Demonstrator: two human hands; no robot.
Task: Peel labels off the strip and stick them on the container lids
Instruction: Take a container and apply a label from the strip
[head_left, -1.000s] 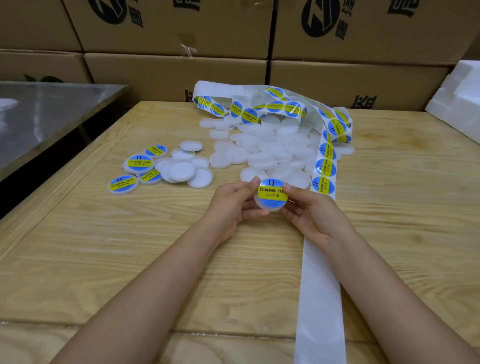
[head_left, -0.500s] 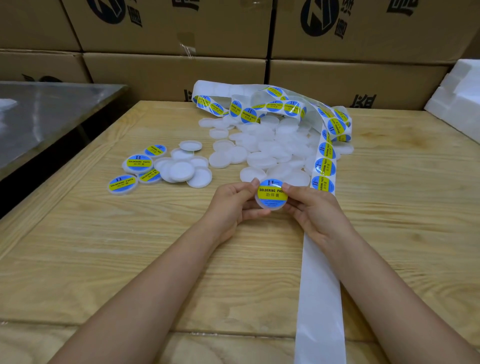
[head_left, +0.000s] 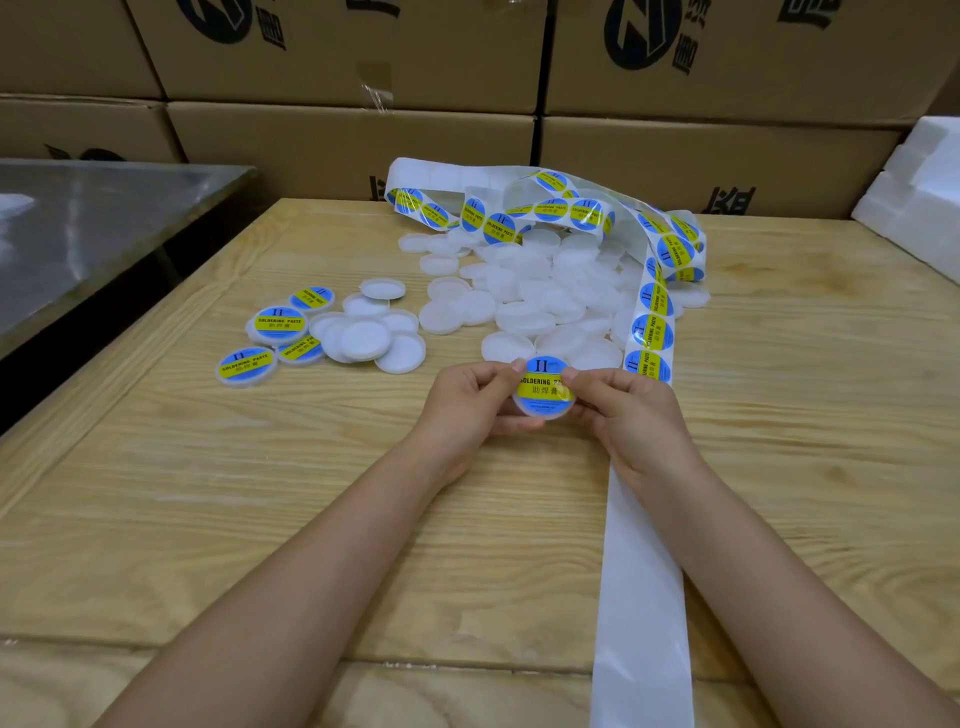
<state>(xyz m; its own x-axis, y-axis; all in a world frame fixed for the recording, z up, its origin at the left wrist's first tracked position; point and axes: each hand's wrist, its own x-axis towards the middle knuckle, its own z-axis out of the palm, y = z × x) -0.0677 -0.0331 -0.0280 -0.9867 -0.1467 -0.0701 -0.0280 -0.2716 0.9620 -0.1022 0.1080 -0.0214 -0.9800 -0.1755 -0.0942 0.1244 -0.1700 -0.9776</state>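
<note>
A round white lid (head_left: 542, 389) with a blue and yellow label on it is held just above the wooden table (head_left: 208, 493). My left hand (head_left: 470, 402) grips its left edge, and my right hand (head_left: 631, 415) grips its right edge with the thumb on the label. The white label strip (head_left: 644, 571) runs from the near edge under my right wrist up to a tangle of blue and yellow labels (head_left: 649, 332) at the back. A pile of plain white lids (head_left: 545, 301) lies behind my hands.
Several labelled lids (head_left: 278, 325) and a few plain ones (head_left: 366, 338) lie at the left. Cardboard boxes (head_left: 363, 140) line the back. A metal table (head_left: 93, 228) stands at the left, and white foam (head_left: 924, 202) at the right.
My right thumb has slid further onto the label; the lid stays held between both hands in about the same place.
</note>
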